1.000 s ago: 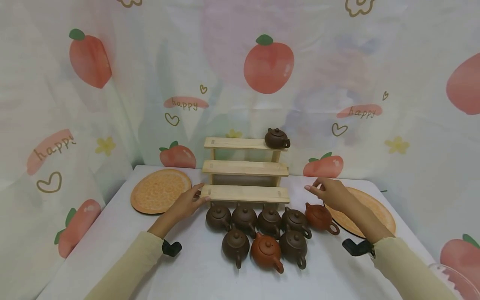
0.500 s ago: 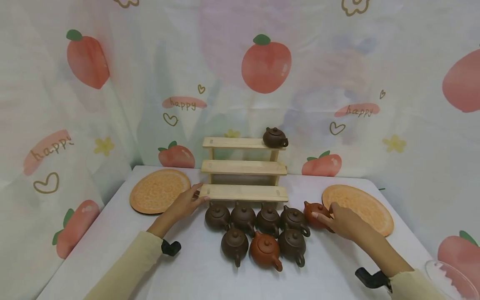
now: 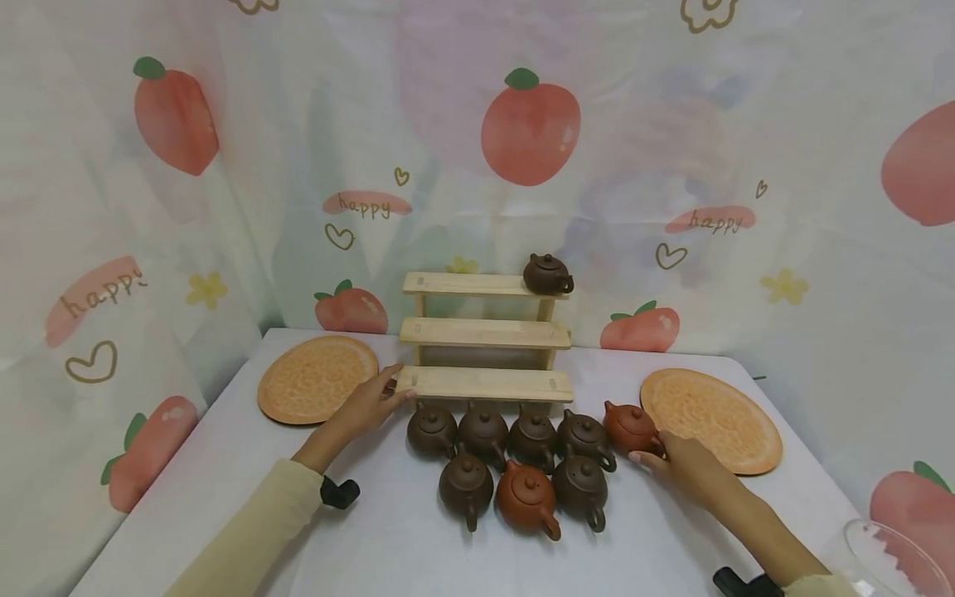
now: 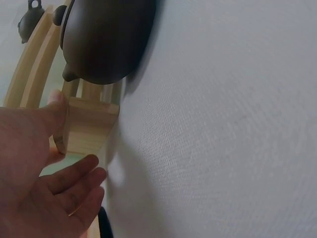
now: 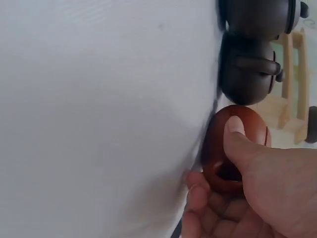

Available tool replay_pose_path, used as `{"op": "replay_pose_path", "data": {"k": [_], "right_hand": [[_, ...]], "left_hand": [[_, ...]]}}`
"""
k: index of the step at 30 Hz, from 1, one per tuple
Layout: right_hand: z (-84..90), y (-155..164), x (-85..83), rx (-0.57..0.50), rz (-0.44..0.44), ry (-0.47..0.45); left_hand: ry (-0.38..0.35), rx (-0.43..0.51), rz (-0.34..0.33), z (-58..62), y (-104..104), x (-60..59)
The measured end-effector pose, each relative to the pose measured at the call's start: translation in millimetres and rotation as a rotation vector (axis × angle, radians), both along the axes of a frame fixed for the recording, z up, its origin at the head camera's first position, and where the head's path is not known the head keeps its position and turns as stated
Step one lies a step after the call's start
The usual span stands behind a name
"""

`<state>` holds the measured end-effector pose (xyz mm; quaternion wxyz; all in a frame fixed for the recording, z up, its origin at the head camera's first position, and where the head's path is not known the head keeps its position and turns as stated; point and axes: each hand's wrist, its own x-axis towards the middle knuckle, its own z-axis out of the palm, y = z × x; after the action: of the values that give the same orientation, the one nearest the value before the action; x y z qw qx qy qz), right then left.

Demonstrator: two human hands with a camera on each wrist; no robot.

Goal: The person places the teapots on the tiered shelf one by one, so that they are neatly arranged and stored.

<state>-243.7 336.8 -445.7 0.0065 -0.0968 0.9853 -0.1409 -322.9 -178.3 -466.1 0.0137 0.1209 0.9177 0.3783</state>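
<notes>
A curtain printed with peaches and the word "happy" hangs behind a white-clothed bench (image 3: 388,539). At the back middle of the bench stands a three-step wooden rack (image 3: 485,336), and everything else is placed from it. One dark brown teapot (image 3: 548,274) sits at the right end of the rack's top step. Just in front of the rack's bottom step, seven teapots huddle in two rows, touching or nearly so: four dark ones behind, and in front a dark one, a reddish one (image 3: 528,500) and another dark one. To the rack's left lies an orange round plate (image 3: 317,378); to its right lies a second orange plate (image 3: 712,419).

The left hand (image 3: 366,406) rests against the left end of the rack's bottom step, fingers straight and relaxed, thumb tip on the wood in the left wrist view (image 4: 42,163).

The red-brown teapot (image 3: 629,426) stands on the bench in front of the rack's right end, just right of the huddle and beside the second plate. The right hand (image 3: 682,464) grips it at its handle side; the right wrist view shows the thumb (image 5: 237,136) pressed on the pot's body (image 5: 235,148) and the fingers curled at the handle.
</notes>
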Motion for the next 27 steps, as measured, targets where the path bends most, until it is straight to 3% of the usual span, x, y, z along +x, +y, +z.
{"op": "replay_pose_path", "data": {"k": [6, 12, 19, 27], "right_hand": [[-18.6, 10.6, 1.5, -0.073, 0.071, 0.136], [-21.8, 12.9, 5.7, -0.106, 0.115, 0.211], [-12.5, 3.2, 13.4, -0.083, 0.069, 0.179], [-13.1, 1.6, 14.4, -0.075, 0.072, 0.191]], "left_hand": [[-0.005, -0.005, -0.004, 0.3, -0.5, 0.2], [-0.015, 0.005, -0.009, 0.3, -0.3, -0.5], [-0.006, 0.001, -0.013, -0.7, -0.7, -0.9], [-0.002, 0.001, -0.013, -1.3, -0.9, -1.6]]}}
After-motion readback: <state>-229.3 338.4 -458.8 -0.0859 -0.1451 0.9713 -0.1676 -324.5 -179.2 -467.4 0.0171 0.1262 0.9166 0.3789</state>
